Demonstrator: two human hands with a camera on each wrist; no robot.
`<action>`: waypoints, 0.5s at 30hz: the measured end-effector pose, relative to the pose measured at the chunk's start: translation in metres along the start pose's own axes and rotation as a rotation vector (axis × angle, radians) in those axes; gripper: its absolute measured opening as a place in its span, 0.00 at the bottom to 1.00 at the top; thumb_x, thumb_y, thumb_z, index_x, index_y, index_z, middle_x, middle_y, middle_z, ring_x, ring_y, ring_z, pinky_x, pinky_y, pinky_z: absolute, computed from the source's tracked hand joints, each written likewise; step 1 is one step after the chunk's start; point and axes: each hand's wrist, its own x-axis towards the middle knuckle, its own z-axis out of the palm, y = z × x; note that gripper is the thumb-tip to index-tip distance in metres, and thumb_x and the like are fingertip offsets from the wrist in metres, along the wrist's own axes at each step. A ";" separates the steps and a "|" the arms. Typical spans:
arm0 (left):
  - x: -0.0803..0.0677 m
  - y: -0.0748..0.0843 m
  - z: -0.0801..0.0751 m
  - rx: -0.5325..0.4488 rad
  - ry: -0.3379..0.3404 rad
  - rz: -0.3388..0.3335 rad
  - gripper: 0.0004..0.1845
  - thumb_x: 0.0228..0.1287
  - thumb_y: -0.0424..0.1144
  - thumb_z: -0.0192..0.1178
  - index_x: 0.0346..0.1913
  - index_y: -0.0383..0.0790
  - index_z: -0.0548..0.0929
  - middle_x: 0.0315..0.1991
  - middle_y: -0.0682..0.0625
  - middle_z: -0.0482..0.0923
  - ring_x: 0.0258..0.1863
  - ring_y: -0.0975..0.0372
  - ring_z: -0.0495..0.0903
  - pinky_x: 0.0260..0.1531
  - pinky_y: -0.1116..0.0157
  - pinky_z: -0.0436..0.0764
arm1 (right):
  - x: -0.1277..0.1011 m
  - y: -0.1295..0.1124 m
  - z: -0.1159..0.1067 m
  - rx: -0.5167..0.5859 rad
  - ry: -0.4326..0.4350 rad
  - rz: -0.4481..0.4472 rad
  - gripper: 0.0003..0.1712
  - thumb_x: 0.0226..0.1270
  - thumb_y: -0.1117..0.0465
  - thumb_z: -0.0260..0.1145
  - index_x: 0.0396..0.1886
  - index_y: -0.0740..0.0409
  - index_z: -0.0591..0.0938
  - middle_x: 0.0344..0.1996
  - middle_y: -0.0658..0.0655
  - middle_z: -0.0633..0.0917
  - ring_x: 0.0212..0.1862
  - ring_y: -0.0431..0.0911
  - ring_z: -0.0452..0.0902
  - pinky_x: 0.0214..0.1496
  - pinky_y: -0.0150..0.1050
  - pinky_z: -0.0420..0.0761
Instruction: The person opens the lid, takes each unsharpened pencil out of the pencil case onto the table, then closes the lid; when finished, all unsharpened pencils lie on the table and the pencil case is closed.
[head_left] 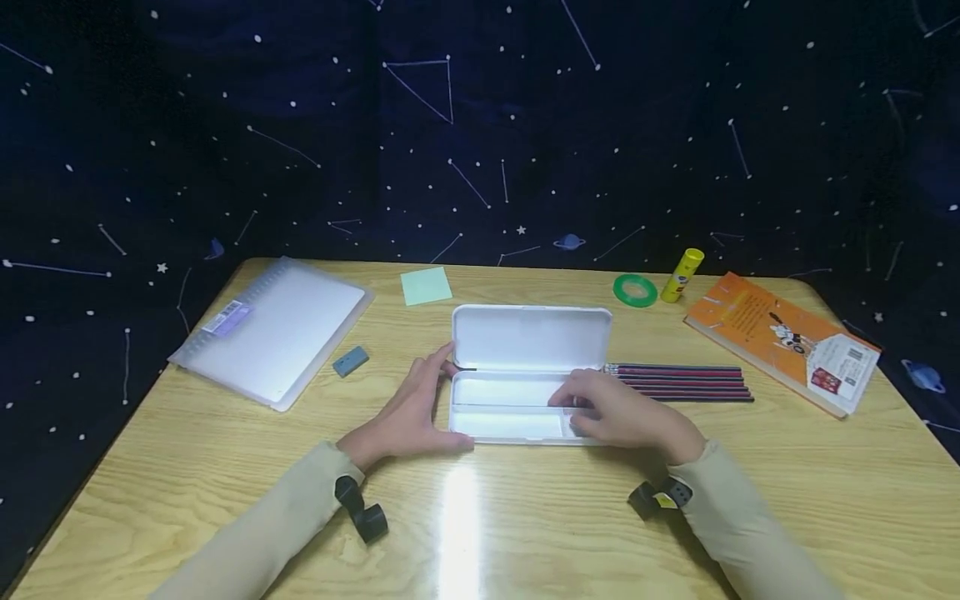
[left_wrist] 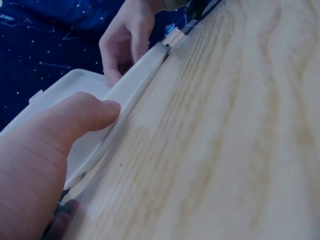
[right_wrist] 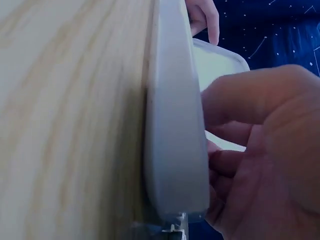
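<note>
A white pencil case (head_left: 532,337) lies on the table with its lid raised. My left hand (head_left: 408,408) holds its left end, the thumb at the front edge and the fingers by the hinge side. In the left wrist view the left thumb (left_wrist: 85,117) rests on the front wall. My right hand (head_left: 618,408) reaches into the right end of the tray, fingers bent; the right wrist view shows those fingers (right_wrist: 240,100) behind the case's wall (right_wrist: 175,110). Their tips are hidden, so whether they hold something cannot be told. Several dark-and-red pencils (head_left: 682,383) lie right of the case.
On the left are a clear-covered ring notebook (head_left: 285,333) and a blue-grey eraser (head_left: 350,361). Pale green sticky notes (head_left: 426,286) lie behind. At back right are a green tape roll (head_left: 634,280), an upright yellow glue stick (head_left: 682,275) and an orange book (head_left: 780,342).
</note>
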 end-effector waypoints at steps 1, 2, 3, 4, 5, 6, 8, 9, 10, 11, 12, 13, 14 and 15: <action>0.001 0.001 0.000 -0.002 0.001 -0.001 0.70 0.33 0.57 0.77 0.77 0.46 0.41 0.58 0.52 0.66 0.54 0.61 0.63 0.58 0.57 0.70 | -0.001 0.000 0.000 -0.012 0.007 -0.012 0.12 0.61 0.70 0.63 0.44 0.56 0.84 0.38 0.49 0.82 0.41 0.41 0.72 0.47 0.42 0.77; 0.001 0.002 0.000 0.000 0.003 -0.001 0.70 0.33 0.57 0.77 0.77 0.45 0.42 0.58 0.52 0.66 0.53 0.61 0.63 0.58 0.57 0.70 | -0.001 0.000 0.000 -0.026 0.014 -0.017 0.13 0.60 0.71 0.63 0.44 0.56 0.83 0.37 0.49 0.81 0.40 0.41 0.72 0.47 0.42 0.77; 0.001 0.002 0.000 0.000 0.003 -0.004 0.70 0.32 0.56 0.77 0.77 0.45 0.42 0.58 0.51 0.66 0.53 0.61 0.63 0.58 0.56 0.70 | -0.001 -0.001 0.001 -0.043 0.025 -0.021 0.13 0.60 0.72 0.64 0.43 0.57 0.82 0.36 0.49 0.81 0.40 0.41 0.71 0.46 0.41 0.77; 0.001 0.002 0.000 0.003 0.003 -0.007 0.70 0.32 0.56 0.77 0.76 0.45 0.42 0.57 0.51 0.67 0.53 0.61 0.63 0.58 0.56 0.70 | -0.001 -0.001 0.003 -0.055 0.035 -0.014 0.12 0.60 0.72 0.64 0.43 0.58 0.82 0.34 0.49 0.80 0.38 0.41 0.71 0.45 0.40 0.77; 0.001 0.003 -0.001 0.007 0.003 -0.006 0.70 0.32 0.56 0.77 0.76 0.44 0.42 0.57 0.51 0.67 0.53 0.61 0.63 0.58 0.56 0.70 | -0.001 -0.003 0.004 -0.070 0.045 -0.010 0.11 0.60 0.72 0.65 0.42 0.58 0.81 0.33 0.49 0.79 0.37 0.41 0.70 0.44 0.40 0.77; 0.001 0.003 -0.001 0.009 0.002 -0.003 0.70 0.32 0.56 0.77 0.76 0.44 0.42 0.58 0.51 0.67 0.53 0.61 0.63 0.58 0.56 0.70 | -0.001 -0.004 0.005 -0.085 0.055 0.001 0.11 0.60 0.71 0.65 0.42 0.58 0.81 0.32 0.48 0.77 0.36 0.41 0.69 0.43 0.39 0.76; 0.001 0.003 -0.001 0.009 0.002 0.003 0.70 0.32 0.56 0.76 0.76 0.43 0.42 0.58 0.50 0.67 0.53 0.61 0.64 0.58 0.56 0.70 | -0.001 -0.006 0.006 -0.106 0.070 0.024 0.10 0.59 0.71 0.66 0.40 0.58 0.81 0.31 0.48 0.76 0.35 0.40 0.67 0.41 0.37 0.75; 0.001 0.003 -0.001 0.007 0.003 0.003 0.70 0.32 0.56 0.77 0.76 0.43 0.42 0.58 0.50 0.67 0.53 0.61 0.64 0.58 0.57 0.70 | 0.000 -0.008 0.007 -0.112 0.079 0.036 0.09 0.59 0.71 0.66 0.39 0.57 0.81 0.30 0.48 0.75 0.34 0.40 0.66 0.39 0.37 0.74; 0.001 0.002 -0.001 0.006 0.007 0.004 0.70 0.32 0.56 0.77 0.76 0.44 0.42 0.58 0.50 0.67 0.53 0.61 0.63 0.57 0.57 0.70 | 0.000 -0.009 0.007 -0.113 0.085 0.045 0.09 0.59 0.71 0.66 0.38 0.57 0.81 0.30 0.48 0.74 0.33 0.40 0.66 0.39 0.36 0.74; 0.001 0.002 -0.001 0.002 0.010 0.004 0.70 0.32 0.56 0.77 0.76 0.44 0.42 0.58 0.50 0.67 0.53 0.61 0.63 0.57 0.57 0.70 | 0.000 -0.010 0.007 -0.115 0.093 0.043 0.09 0.58 0.71 0.66 0.37 0.56 0.80 0.31 0.49 0.74 0.33 0.40 0.66 0.39 0.36 0.74; 0.002 0.002 0.000 -0.001 0.011 0.004 0.70 0.32 0.56 0.77 0.76 0.44 0.42 0.58 0.51 0.67 0.53 0.61 0.63 0.57 0.57 0.70 | 0.000 -0.011 0.007 -0.117 0.099 0.040 0.09 0.58 0.71 0.66 0.36 0.56 0.80 0.31 0.49 0.74 0.34 0.40 0.66 0.39 0.36 0.74; 0.002 0.002 0.000 -0.003 0.010 0.002 0.70 0.32 0.55 0.77 0.76 0.44 0.42 0.58 0.51 0.67 0.53 0.61 0.63 0.57 0.57 0.70 | 0.000 -0.011 0.007 -0.119 0.106 0.039 0.09 0.58 0.71 0.66 0.35 0.55 0.79 0.31 0.49 0.74 0.34 0.40 0.66 0.39 0.36 0.73; 0.002 0.002 0.001 -0.004 0.008 0.002 0.71 0.32 0.56 0.77 0.77 0.44 0.41 0.58 0.51 0.66 0.53 0.61 0.63 0.57 0.57 0.70 | -0.001 -0.011 0.007 -0.122 0.115 0.041 0.10 0.57 0.71 0.67 0.34 0.54 0.79 0.31 0.49 0.75 0.34 0.40 0.66 0.39 0.36 0.73; 0.003 0.002 0.002 -0.004 0.006 0.002 0.71 0.32 0.56 0.77 0.77 0.45 0.41 0.58 0.51 0.66 0.53 0.61 0.63 0.57 0.57 0.70 | -0.001 -0.010 0.007 -0.127 0.125 0.043 0.10 0.56 0.72 0.67 0.34 0.54 0.78 0.31 0.48 0.75 0.34 0.41 0.67 0.39 0.37 0.73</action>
